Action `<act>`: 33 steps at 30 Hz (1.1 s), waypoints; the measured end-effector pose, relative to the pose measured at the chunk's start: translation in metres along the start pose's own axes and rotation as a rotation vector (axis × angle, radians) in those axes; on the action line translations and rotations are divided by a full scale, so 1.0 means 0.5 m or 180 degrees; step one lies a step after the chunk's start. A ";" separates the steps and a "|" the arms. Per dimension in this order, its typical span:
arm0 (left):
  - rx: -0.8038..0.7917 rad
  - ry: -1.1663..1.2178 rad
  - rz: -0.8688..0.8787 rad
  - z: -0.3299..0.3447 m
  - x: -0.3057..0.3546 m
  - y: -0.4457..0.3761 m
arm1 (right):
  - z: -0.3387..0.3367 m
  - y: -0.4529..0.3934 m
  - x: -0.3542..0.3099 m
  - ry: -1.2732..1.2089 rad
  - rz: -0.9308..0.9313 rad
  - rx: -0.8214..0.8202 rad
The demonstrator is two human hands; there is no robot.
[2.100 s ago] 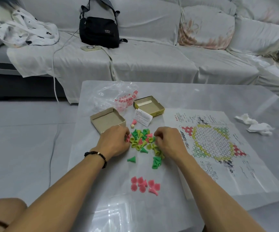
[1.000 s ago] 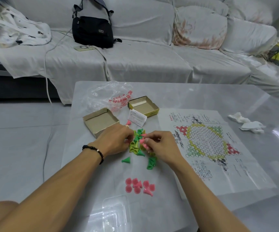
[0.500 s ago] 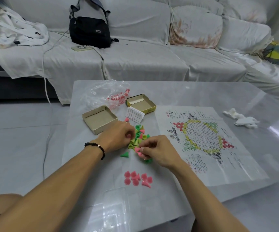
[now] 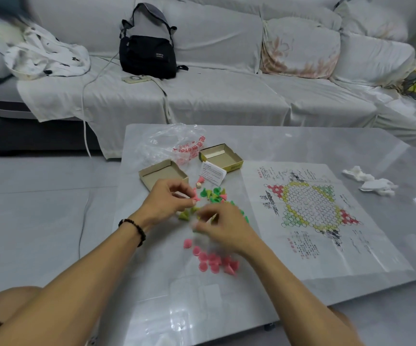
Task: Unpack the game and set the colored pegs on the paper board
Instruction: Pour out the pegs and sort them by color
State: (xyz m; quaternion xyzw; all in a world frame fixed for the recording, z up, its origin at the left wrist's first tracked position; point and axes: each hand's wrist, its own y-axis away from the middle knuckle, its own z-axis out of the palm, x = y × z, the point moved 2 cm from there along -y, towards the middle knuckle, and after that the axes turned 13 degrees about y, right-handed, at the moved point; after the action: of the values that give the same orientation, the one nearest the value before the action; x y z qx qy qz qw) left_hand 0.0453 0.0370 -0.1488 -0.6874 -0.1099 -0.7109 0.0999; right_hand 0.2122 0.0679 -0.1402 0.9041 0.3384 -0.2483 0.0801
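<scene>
A mixed pile of pink, green and yellow-green pegs [image 4: 214, 194] lies on the table left of the paper board [image 4: 312, 211], which carries no pegs. My left hand [image 4: 168, 203] pinches a pink peg [image 4: 196, 198] at the pile's left edge. My right hand [image 4: 223, 227] is blurred, with its fingers curled low over the pile's near side. I cannot tell what it holds. A separate group of pink pegs [image 4: 214, 261] lies nearer to me.
Two open cardboard box halves [image 4: 162, 174] [image 4: 220, 156], a printed card [image 4: 212, 174], a small die [image 4: 198, 185] and a crumpled plastic bag [image 4: 172, 143] lie behind the pile. Tissues [image 4: 369, 182] lie at the right. A sofa with a black bag [image 4: 147, 56] stands behind the table.
My left hand has picked a pink peg out of the pile. My right hand, which held pink pegs, has moved back over the pile, and the near pink group looks larger.
</scene>
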 end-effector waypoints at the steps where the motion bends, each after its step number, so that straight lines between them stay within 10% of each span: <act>1: -0.0023 -0.0003 -0.0020 0.001 0.002 0.000 | -0.017 -0.010 0.011 -0.0176 0.0252 0.0360; 15: -0.0219 0.0084 -0.0085 0.016 0.014 0.010 | -0.020 -0.051 0.014 -0.2080 0.0763 0.0099; 33: -0.1002 -0.1932 -0.0030 -0.041 -0.016 0.125 | 0.018 0.033 -0.069 0.0427 -0.0416 -0.0462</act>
State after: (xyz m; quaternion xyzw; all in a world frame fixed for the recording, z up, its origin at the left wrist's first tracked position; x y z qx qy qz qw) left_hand 0.0443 -0.0291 -0.1563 -0.8741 -0.0267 -0.4826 -0.0479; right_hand 0.1972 0.0330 -0.1311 0.8866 0.4183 -0.1667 0.1061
